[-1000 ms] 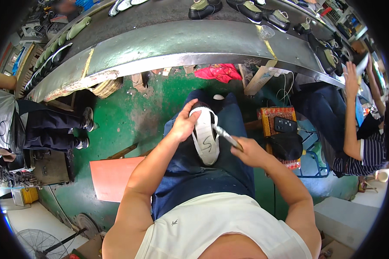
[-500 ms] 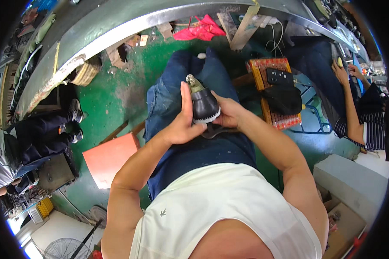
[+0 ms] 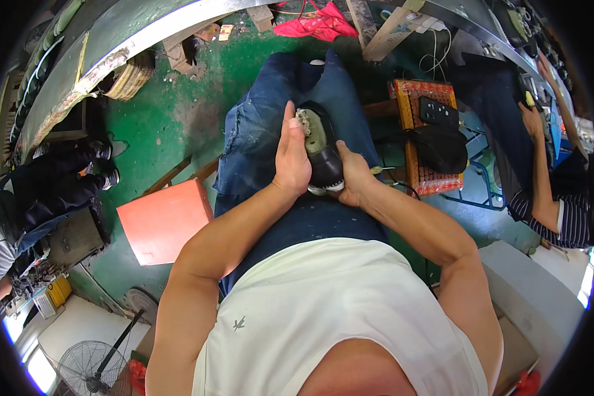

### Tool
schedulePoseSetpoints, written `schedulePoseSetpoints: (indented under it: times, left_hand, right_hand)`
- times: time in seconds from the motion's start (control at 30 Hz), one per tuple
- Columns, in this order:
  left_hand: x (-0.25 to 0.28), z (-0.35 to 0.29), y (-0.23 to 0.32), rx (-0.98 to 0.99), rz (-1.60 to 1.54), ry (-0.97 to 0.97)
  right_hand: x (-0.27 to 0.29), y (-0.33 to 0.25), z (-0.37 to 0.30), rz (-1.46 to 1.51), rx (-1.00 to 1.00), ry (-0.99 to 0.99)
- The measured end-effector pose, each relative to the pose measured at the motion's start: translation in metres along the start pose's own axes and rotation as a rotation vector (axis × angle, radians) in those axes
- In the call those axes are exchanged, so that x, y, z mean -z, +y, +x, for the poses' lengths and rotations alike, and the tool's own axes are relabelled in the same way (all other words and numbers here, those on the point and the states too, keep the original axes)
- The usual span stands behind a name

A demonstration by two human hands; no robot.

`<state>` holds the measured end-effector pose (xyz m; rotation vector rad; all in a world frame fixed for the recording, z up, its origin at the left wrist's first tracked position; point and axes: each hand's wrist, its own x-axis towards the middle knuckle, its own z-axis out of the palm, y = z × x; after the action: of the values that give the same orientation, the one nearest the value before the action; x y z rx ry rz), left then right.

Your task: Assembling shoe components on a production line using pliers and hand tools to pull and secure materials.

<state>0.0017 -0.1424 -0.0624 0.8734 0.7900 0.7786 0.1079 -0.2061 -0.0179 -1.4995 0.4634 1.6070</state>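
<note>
Between my hands is a black shoe (image 3: 325, 166) on a green last (image 3: 315, 132), held over my lap. Its rounded black end points toward my body, with a whitish edge showing beneath. My left hand (image 3: 292, 158) presses along the shoe's left side, fingers extended and pointing away from me. On the opposite side, my right hand (image 3: 354, 173) grips the shoe near the rounded end; part of its fingers is hidden beneath. Pale, crumpled material (image 3: 303, 121) sits at the last's upper left, close to my left fingertips.
To my right stands a beaded seat (image 3: 412, 99) bearing a black phone (image 3: 438, 112) and a black cloth item (image 3: 440, 149). A salmon-coloured box (image 3: 165, 224) is at my left. The metal-edged bench (image 3: 171, 30) curves ahead. A co-worker's hand (image 3: 532, 121) is at far right; another person (image 3: 53, 188) is at left.
The shoe has turned between my hands, so more of the green last's top now faces up. My left hand has shifted along its side. My head view has moved slightly.
</note>
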Motion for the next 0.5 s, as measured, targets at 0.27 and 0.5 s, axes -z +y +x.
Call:
schedulePoseSetpoints:
  times: [0.27,0.5]
  left_hand:
    - [0.014,0.055,0.011,-0.214,0.490,-0.448]
    - [0.027,0.070,0.015,-0.429,0.897,-0.511]
  right_hand:
    - [0.029,-0.050,0.038,0.270,-0.020,-0.127]
    - [0.024,-0.069,0.036,-0.106,0.019,-0.321]
